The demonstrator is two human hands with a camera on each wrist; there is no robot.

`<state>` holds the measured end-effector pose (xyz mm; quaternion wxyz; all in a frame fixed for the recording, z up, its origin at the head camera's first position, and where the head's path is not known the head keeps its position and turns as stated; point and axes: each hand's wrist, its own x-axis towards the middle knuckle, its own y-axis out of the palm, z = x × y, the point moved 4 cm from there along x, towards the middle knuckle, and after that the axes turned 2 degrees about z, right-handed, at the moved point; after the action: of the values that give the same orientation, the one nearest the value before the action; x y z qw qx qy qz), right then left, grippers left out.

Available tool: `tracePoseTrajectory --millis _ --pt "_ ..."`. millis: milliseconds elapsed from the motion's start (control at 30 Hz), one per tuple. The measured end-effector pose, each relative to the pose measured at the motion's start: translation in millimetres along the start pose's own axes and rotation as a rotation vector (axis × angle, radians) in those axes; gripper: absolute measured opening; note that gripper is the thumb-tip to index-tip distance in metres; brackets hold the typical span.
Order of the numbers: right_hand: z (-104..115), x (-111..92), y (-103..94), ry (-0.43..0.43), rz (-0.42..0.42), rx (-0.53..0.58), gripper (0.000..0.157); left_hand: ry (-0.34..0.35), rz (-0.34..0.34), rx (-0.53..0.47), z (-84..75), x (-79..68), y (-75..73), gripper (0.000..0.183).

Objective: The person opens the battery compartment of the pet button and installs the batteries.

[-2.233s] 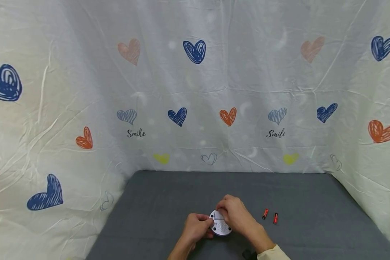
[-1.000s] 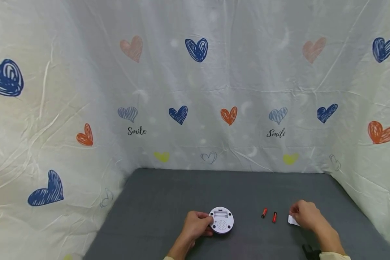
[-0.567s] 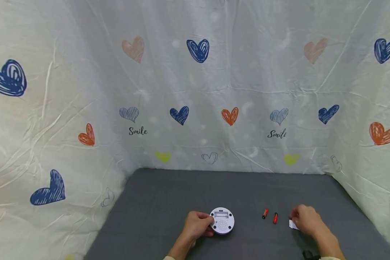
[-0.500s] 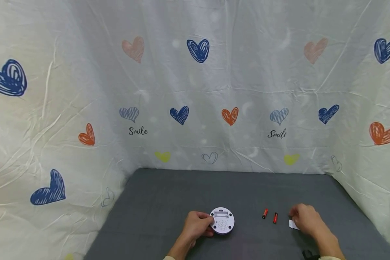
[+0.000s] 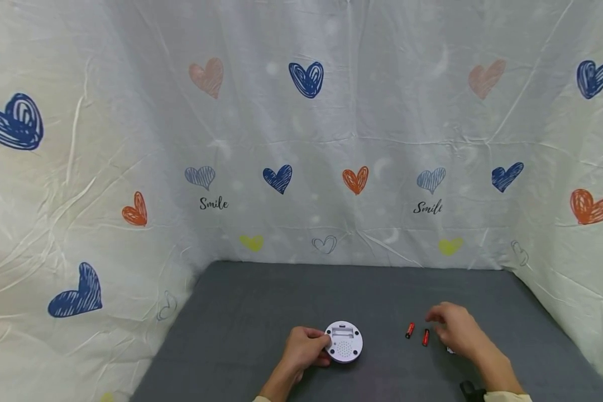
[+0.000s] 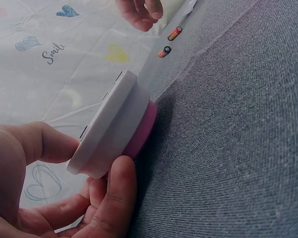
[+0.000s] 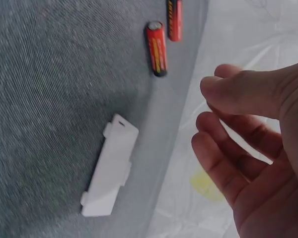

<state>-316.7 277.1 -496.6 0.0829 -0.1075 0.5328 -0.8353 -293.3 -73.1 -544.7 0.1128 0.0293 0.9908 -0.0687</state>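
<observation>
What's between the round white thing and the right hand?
Two red batteries lie between the round white thing and the right hand, as the head view shows.

A pale curtain [image 5: 392, 117] is hanging behind a grey tabletop [image 5: 261, 301] and running along both its sides. Scribbled blue hearts [image 5: 277, 178], orange hearts [image 5: 355, 180], pink hearts [image 5: 206, 77] and yellow hearts [image 5: 252, 243] are dotting the curtain, while two black "Smile" words [image 5: 214, 203] are sitting beneath hatched light-blue hearts [image 5: 199, 177]. Long wrinkles [image 5: 75, 202] are crossing the curtain at the left.
</observation>
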Motion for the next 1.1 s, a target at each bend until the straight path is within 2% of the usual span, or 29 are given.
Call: tracePoseTrajectory --millis 233,433,533,700,833,1100 --pt "3 0 14.7 -0.195 0.004 -0.040 0.028 -0.004 0.008 0.008 -2.5 -1.5 0.3 0.024" --pt "2 -1 23.0 -0.272 0.015 -0.027 0.028 -0.011 0.010 0.005 -1.5 -1.5 -0.1 0.023" --pt "1 -2 26.0 -0.263 0.007 -0.019 0.027 -0.012 0.009 0.004 -1.6 -1.4 -0.2 0.023" --pt "-3 0 31.0 -0.170 0.027 -0.021 0.025 -0.017 0.008 0.003 -2.2 -0.9 -0.5 0.023" --pt "-4 0 31.1 -0.149 0.025 -0.038 0.023 -0.012 0.010 -0.002 -2.0 -0.4 -0.9 0.024" --pt "9 3 18.2 -0.241 -0.015 -0.024 0.019 0.006 0.013 -0.004 -1.0 -1.0 0.0 0.025"
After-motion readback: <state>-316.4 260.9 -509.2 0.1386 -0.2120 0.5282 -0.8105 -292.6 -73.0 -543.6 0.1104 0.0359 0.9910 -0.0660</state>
